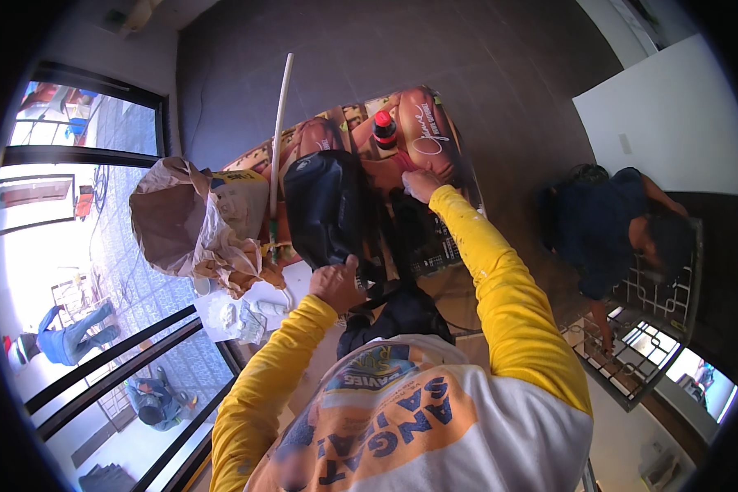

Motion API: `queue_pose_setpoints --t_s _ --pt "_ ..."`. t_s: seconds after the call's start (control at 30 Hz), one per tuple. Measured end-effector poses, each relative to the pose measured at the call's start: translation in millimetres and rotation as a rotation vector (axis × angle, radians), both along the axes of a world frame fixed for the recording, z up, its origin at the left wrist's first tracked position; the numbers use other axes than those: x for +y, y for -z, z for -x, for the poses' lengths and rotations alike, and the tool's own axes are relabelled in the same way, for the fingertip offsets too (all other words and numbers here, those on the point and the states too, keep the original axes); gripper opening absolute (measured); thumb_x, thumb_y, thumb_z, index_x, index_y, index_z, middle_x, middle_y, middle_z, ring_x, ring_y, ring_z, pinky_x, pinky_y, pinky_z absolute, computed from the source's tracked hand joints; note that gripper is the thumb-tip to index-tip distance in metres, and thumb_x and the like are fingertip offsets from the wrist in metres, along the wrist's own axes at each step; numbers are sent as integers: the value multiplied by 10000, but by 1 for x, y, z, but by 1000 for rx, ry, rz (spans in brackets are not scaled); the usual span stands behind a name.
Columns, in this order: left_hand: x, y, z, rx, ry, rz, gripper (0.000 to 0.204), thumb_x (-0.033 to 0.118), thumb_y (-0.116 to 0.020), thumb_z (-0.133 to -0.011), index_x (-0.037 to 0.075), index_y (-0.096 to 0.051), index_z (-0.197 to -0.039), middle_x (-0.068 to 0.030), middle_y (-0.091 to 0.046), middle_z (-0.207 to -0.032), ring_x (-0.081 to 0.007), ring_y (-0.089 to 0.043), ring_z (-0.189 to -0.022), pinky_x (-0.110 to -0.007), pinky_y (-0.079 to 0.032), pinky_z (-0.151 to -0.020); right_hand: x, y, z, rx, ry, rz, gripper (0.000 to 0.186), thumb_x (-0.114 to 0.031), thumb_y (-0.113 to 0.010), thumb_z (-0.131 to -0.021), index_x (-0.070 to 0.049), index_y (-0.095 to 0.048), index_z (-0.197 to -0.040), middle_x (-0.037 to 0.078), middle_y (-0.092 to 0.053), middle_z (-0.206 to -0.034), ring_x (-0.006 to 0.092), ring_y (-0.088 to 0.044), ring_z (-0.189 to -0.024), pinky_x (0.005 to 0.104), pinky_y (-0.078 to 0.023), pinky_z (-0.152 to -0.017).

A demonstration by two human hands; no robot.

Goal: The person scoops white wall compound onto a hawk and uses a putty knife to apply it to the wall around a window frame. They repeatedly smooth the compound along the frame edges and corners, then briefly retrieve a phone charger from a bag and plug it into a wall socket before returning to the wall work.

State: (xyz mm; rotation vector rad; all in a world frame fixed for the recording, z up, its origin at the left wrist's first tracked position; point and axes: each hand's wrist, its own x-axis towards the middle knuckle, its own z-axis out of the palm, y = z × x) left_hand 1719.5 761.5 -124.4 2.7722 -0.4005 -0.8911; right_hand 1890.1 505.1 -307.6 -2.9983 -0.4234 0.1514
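Observation:
A black bag [324, 205] lies on a table topped with a printed food-picture sheet [435, 115]. My left hand [337, 284] is closed at the bag's near end, its thumb up along the edge. Further off and to the right, my right hand [422, 185] is closed, fingertips pressed together above a dark item [422, 230] beside the bag. What those fingers pinch, if anything, is too small to make out. Just beyond my right hand stands a dark bottle with a red cap [384, 127].
Left of the bag, an open brown paper sack [172, 217] stands by a long white pole [282, 123]. White crumpled material [254, 316] lies nearer me. At right, a person in dark clothes [607, 221] bends over a metal grille [656, 287]. Other people show through the windows at left.

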Motion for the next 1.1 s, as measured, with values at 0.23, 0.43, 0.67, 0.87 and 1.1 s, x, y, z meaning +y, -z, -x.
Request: queue_pose_setpoints --t_s 0.23,0.43,0.67,0.87,1.1 --pt "12 -26 -13 -75 -26 112 604 409 -768 -734 75 -576 -1200 -220 -707 -774 -410 -720 -788 -499 -566 -761 -67 9 -4 430 252 -448 216 -227 -777 -845 -65 -688 -957 150 -733 -952 367 -700 -946 464 -520 -848" --pt "-13 20 1 129 21 11 669 418 -730 -768 49 -539 -1291 -238 -732 -915 -398 -723 -924 -473 -570 -845 -97 -2 63 51 -70 -376 191 -121 -703 -833 -74 -682 -1017 115 -671 -1161 339 -600 -1160 446 -467 -1023" --pt "-12 35 31 83 -238 403 819 498 -766 -786 90 -526 -1455 -204 -726 -1098 -331 -725 -959 -423 -578 -815 -98 -11 125 -24 -362 -62 185 -120 -548 -899 -97 -713 -982 108 -652 -1040 306 -555 -1190 511 -327 -1179" --pt "11 -2 54 801 -979 1230 703 402 -815 -874 101 -539 -1446 -18 -672 -1050 -156 -662 -950 -292 -532 -680 -100 -11 120 11 -392 -157 104 -139 -546 -917 -83 -632 -900 97 -655 -942 290 -594 -1096 523 -335 -1175" --pt "12 -33 63 700 -1099 1591 712 126 -869 -812 133 -525 -1436 -13 -637 -1128 -177 -646 -1023 -350 -554 -879 -104 -8 129 -18 -431 -232 174 -150 -682 -837 -103 -638 -998 88 -641 -989 291 -588 -1098 524 -330 -1170"
